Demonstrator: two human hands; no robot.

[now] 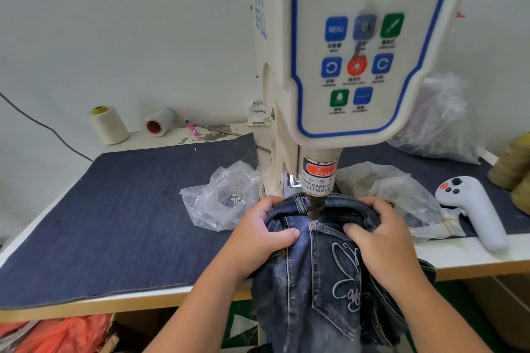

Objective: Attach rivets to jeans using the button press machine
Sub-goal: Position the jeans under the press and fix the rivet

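A pair of blue jeans (318, 272) with a white embroidered back pocket lies under the punch (314, 208) of the cream button press machine (352, 51). A small red light dot sits on the pocket's top corner, just below the punch. My left hand (258, 241) grips the bunched denim left of the punch, thumb on top. On the other side my right hand (381, 238) grips the waistband, its thumb pressing the pocket. A clear plastic bag (220, 198) holding small metal rivets lies left of the machine.
Dark denim cloth (120, 215) covers the table top. Two thread cones (109, 125) and a pink pen (192, 127) stand at the back left. More clear bags (401, 195) and a white handheld controller (473, 209) lie at the right. An orange bag (57, 335) sits below the table.
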